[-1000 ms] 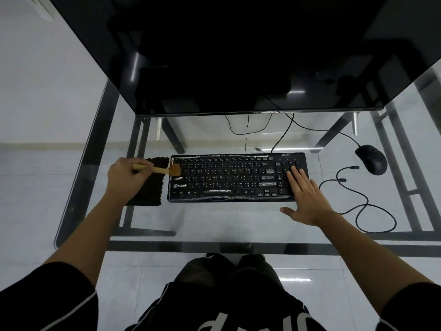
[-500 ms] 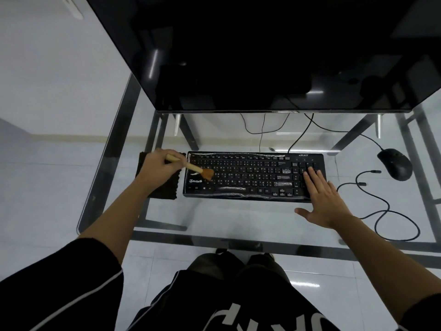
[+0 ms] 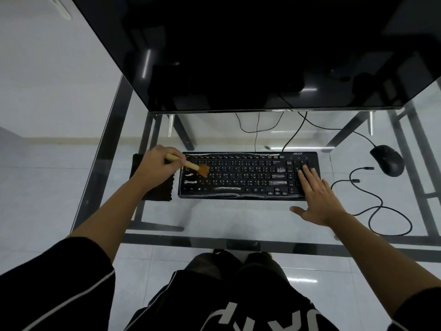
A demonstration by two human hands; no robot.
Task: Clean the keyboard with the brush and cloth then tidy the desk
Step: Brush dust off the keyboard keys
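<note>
Seen from my head camera, my left hand (image 3: 155, 167) works a small wooden-handled brush (image 3: 191, 165) with orange-brown bristles at the left end of the black full-size keyboard (image 3: 248, 179), fingers curled round the handle and bristles down on the keys. The keyboard lies flat at the centre of the clear glass worktop (image 3: 238, 218), just below the edge of the large dark monitor (image 3: 238, 56). My right hand (image 3: 316, 195) lies flat, holding nothing, its straight fingers (image 3: 306, 174) resting on the number-pad end and the thumb spread out over the glass. A dark knitted cloth (image 3: 164, 193) lies on the worktop just left of the keyboard, partly under my left wrist. A black computer mouse (image 3: 387, 160) sits well apart to the right, near a loose black cable (image 3: 372, 206).
</note>
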